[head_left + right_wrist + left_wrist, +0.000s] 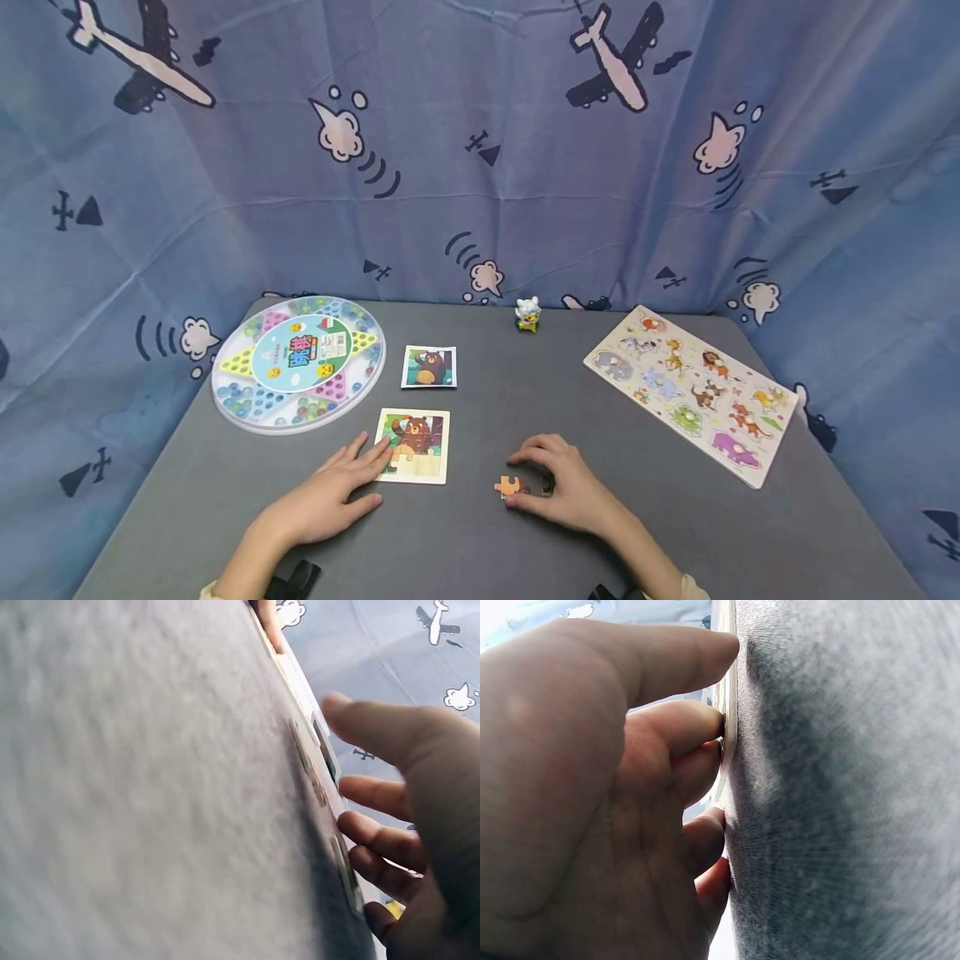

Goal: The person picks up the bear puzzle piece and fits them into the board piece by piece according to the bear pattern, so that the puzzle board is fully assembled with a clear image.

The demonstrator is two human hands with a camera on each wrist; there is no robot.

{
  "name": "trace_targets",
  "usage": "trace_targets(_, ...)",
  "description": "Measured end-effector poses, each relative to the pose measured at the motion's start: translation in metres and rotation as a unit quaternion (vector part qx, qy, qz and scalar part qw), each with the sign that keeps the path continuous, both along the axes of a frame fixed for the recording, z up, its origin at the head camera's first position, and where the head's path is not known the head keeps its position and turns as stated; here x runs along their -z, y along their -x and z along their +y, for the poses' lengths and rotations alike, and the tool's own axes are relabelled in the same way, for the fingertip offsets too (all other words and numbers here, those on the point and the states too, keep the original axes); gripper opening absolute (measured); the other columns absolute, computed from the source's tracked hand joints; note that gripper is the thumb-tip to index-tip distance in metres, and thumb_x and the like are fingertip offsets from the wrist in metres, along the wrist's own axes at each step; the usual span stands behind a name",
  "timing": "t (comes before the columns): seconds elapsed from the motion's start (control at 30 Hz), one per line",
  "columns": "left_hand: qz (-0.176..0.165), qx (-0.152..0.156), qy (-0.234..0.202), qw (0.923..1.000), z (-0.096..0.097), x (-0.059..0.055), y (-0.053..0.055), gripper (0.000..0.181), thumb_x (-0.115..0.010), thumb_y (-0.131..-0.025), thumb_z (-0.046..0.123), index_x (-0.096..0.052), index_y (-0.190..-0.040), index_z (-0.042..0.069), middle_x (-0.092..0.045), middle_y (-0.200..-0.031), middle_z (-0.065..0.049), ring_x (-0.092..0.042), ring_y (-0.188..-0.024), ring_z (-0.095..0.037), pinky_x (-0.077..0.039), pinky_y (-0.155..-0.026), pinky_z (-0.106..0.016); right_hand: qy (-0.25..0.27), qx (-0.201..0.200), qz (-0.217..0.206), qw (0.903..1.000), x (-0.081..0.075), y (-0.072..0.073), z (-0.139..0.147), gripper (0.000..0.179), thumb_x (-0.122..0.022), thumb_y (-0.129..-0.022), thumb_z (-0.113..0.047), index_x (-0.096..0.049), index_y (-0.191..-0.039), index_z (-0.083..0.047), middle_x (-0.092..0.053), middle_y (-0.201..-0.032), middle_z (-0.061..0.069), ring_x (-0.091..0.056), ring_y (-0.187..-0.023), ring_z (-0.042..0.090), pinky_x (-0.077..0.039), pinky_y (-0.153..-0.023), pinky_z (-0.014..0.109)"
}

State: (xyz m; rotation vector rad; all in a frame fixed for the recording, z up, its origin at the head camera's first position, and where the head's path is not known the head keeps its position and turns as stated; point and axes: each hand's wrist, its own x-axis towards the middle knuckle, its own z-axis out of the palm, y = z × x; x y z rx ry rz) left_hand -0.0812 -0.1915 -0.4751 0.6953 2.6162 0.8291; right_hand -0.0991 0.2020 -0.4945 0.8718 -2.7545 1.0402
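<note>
A square wooden jigsaw puzzle [441,467] with a brown bear picture lies on the grey table; pale wood shows in its lower right part. My left hand [330,496] rests its fingertips on the puzzle's left edge, thumb apart. In the left wrist view, the left fingers [697,724] touch the thin board's rim. To the right of the puzzle, an orange puzzle piece [507,486] and a darker puzzle piece [548,485] lie loose on the table. Around them curves my right hand [566,487], thumb and fingers apart, pinching nothing visible. Its palm partly hides the darker piece.
Behind the puzzle lies a bear picture card [429,367]. A round marble game board [300,365] sits at the left, an animal peg puzzle [690,387] at the right. One small figurine [528,314] stands at the back before a blue curtain [420,167].
</note>
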Motion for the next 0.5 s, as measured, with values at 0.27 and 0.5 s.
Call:
trace_targets(0.27,-0.001,0.004,-0.001,1.0,-0.0013,0.0036,0.0004,0.066,-0.063,-0.107,0.036,-0.041,-0.164,0.012,-0.031,-0.173,-0.007,-0.014,-0.161,-0.046,-0.016,-0.127,-0.069,0.005,-0.032,0.002,0.9995,0.008,-0.0013,0.0031,0.038,-0.096,-0.078,-0.04,-0.076,-0.109,-0.034,-0.062,-0.122,-0.01,-0.051,-0.116,0.01,-0.034,-0.091,0.046)
trace_targets(0.5,-0.012,-0.001,0.002,0.9999,-0.0018,0.0036,0.0021,0.066,-0.063,-0.108,0.037,-0.04,-0.164,0.013,-0.029,-0.174,-0.006,-0.011,-0.162,-0.045,-0.015,-0.128,-0.069,0.008,-0.037,0.033,0.9987,0.0089,0.001,0.0026,0.031,-0.096,-0.079,-0.031,-0.078,-0.104,-0.033,-0.064,-0.119,-0.008,-0.054,-0.114,0.012,-0.035,-0.089,0.043)
